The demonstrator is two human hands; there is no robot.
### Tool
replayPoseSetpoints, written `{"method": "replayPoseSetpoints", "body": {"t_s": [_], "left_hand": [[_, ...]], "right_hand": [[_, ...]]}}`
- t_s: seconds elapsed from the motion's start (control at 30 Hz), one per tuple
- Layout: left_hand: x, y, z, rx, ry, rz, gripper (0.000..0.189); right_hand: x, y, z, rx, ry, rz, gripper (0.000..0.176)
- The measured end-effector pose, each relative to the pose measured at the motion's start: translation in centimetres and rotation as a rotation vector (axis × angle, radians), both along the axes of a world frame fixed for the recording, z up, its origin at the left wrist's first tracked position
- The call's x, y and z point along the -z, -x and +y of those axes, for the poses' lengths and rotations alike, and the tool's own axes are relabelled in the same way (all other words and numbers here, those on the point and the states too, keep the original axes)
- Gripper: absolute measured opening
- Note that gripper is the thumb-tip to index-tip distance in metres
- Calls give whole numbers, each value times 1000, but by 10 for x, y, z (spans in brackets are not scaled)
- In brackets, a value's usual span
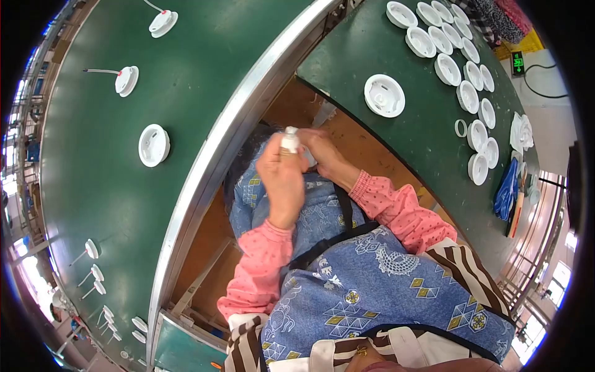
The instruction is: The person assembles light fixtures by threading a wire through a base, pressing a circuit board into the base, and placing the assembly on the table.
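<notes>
Above my lap, my left hand is wrapped round a small white piece with a narrow top, which sticks up from the fingers. Close beside it on the right, my right hand has its fingers curled in, partly blurred. Something whitish shows between the two hands; its shape is hidden by the fingers. On the right green table, a round white dish-shaped part lies nearest to my right hand, not touched.
More round white parts and a thin white ring lie on the right table. Beyond a metal rail, a green surface carries a white part and wired discs. A blue object lies at far right.
</notes>
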State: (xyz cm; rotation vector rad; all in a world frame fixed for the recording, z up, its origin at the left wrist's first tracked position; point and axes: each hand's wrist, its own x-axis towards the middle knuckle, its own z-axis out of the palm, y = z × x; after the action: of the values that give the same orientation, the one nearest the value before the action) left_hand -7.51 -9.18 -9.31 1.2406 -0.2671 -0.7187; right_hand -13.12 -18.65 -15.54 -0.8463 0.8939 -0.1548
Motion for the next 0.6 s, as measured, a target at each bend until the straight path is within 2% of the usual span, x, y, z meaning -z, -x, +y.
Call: {"method": "replayPoseSetpoints", "body": {"t_s": [0.03, 0.2, 0.33, 0.43, 0.47, 0.6], "left_hand": [[-2, -12, -1, -54, 12, 15, 22], [11, -66, -10, 68, -67, 15, 18], [31, -56, -10, 124, 17, 22, 25], [37, -38, -6, 24, -19, -77, 26], [34, -31, -1, 21, -11, -21, 26], [12, 9, 10, 6, 46, 53, 25]], "right_hand": [[-10, -3, -3, -39, -44, 55, 27], [-20, 2, 7, -249, -109, -6, 33], [-24, 10, 6, -57, -328, -49, 37], [-11, 14, 0, 12, -395, -78, 36], [-7, 15, -3, 6, -441, -104, 38], [-5, 12, -7, 15, -232, -75, 37]]}}
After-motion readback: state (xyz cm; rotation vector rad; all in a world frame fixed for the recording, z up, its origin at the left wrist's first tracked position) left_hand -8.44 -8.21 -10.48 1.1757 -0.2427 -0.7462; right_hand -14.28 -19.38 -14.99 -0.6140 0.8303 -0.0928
